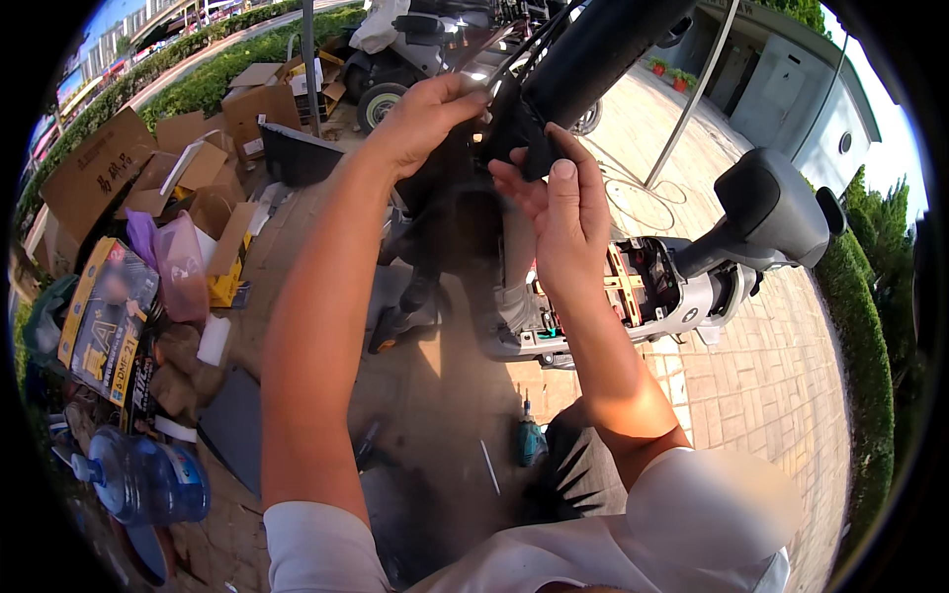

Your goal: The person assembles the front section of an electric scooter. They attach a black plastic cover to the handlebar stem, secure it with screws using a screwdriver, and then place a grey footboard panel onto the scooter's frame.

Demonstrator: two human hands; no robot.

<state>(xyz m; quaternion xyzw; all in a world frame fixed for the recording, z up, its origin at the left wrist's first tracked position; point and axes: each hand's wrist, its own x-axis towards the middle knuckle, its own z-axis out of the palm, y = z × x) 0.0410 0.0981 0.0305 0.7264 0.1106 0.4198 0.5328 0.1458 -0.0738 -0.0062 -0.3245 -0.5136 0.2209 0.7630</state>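
Observation:
A thick black tube (603, 59) slants down from the upper right, with thin black cables (529, 49) along its left side. My left hand (430, 124) is closed at the tube's left, thumb and fingers pressed together; what lies between them is hidden. My right hand (563, 212) is on the other side, its fingers closed around a black flexible flap (539, 153) that hangs against the tube. Below and right stands a grey scooter body (692, 314) with its upper cover off, showing wiring and an orange-yellow frame (621, 282).
A teal power driver (531, 442) and a white stick (489, 466) are on the ground. Left are cardboard boxes (104, 173), a printed carton (109, 316) and a blue water jug (148, 482). A grey-black seat (761, 208) stands at right; another vehicle's wheel (381, 106) is behind.

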